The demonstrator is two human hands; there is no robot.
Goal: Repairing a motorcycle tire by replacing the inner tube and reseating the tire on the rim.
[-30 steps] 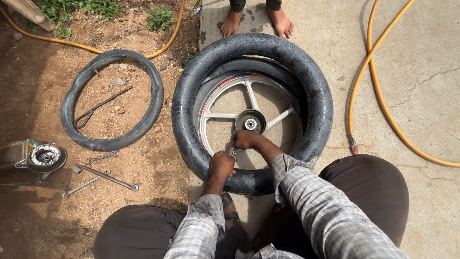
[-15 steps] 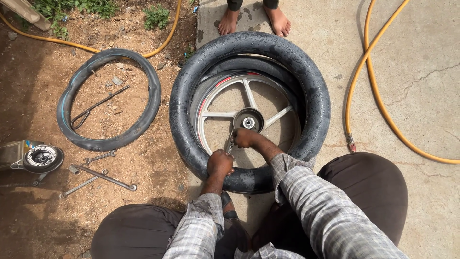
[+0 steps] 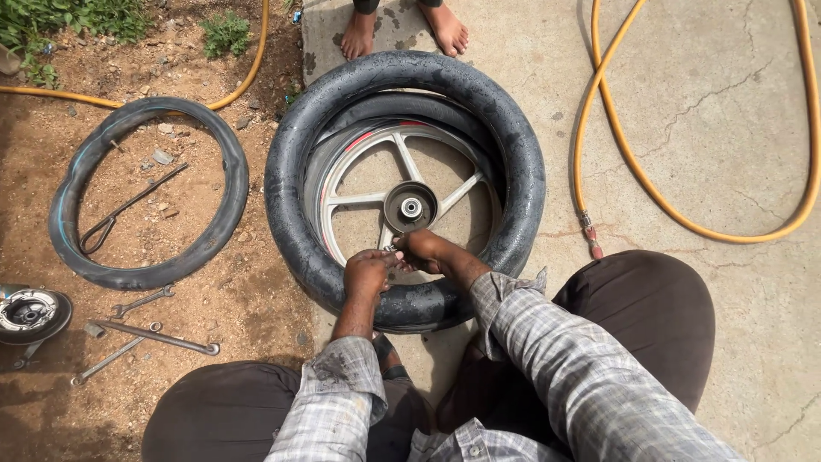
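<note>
A black tyre [image 3: 291, 162] lies flat on the ground around a grey spoked wheel rim [image 3: 351, 198] with a round hub [image 3: 410, 206]. My left hand [image 3: 366, 274] and my right hand [image 3: 423, 249] meet at the near inner edge of the rim, fingers curled together around a small metal part that is mostly hidden. Both hands touch the rim close to the tyre's near wall. My knees are spread on either side of the tyre.
A loose black inner tube [image 3: 150, 192] lies on the dirt at left with a thin metal lever [image 3: 128, 208] inside it. Spanners [image 3: 154, 336] and a round metal part [image 3: 30, 312] lie lower left. A yellow hose [image 3: 650, 197] loops at right. Another person's bare feet [image 3: 402, 30] stand beyond the tyre.
My right hand has come nearer along the rim and joined my left hand at the rim's near edge. The view has shifted slightly.
</note>
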